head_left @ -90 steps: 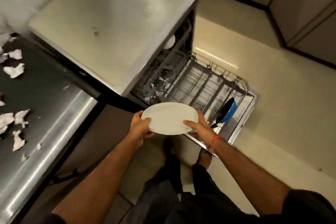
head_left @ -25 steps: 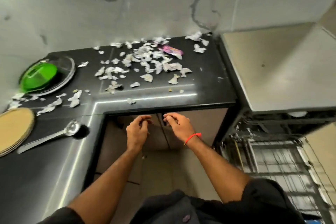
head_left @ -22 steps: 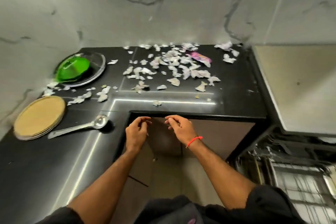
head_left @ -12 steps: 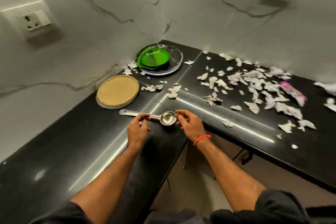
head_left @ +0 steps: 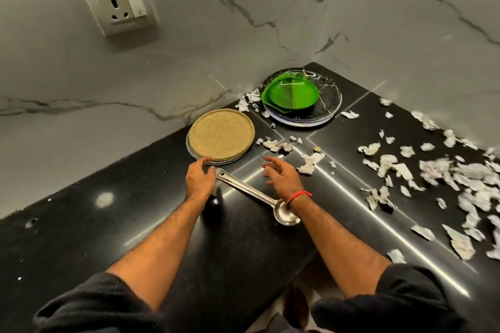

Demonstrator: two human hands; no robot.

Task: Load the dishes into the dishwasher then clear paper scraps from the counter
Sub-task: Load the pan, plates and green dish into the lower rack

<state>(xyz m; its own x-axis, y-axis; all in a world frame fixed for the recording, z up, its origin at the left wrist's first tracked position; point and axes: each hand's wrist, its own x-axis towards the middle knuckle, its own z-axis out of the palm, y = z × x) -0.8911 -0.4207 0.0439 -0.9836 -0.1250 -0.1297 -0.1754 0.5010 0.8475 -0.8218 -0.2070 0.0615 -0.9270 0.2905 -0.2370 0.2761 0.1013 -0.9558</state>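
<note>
Up close from the head camera, both hands reach over a black counter (head_left: 81,238) set into a corner of grey marbled wall. The left hand (head_left: 199,177) has its fingers (head_left: 203,161) loosely spread and holding nothing, their tips touching the near rim of a tan plate (head_left: 221,133), which sits on top of another plate whose grey edge shows beneath it. The right hand (head_left: 282,176) hovers just right of that stack, its fingers (head_left: 267,163) spread wide and slightly curled, gripping nothing; a red thread (head_left: 299,195) circles its wrist. A steel ladle (head_left: 254,194) lies flat on the counter between the 2 hands, handle end just beside the left thumb, bowl partly hidden under the right wrist. Further back in the corner, a green dish (head_left: 290,92) rests on a dark marbled plate (head_left: 328,97), and that plate lies on at least 1 more with a pale rim. Paper scraps (head_left: 392,162) litter the counter, a few near the plates and a dense scatter to the right, well apart from the hands. A wall socket (head_left: 119,4) with a switch is mounted on the left wall above the counter. Dark sleeves (head_left: 94,303) cover both upper arms at the bottom edge.
</note>
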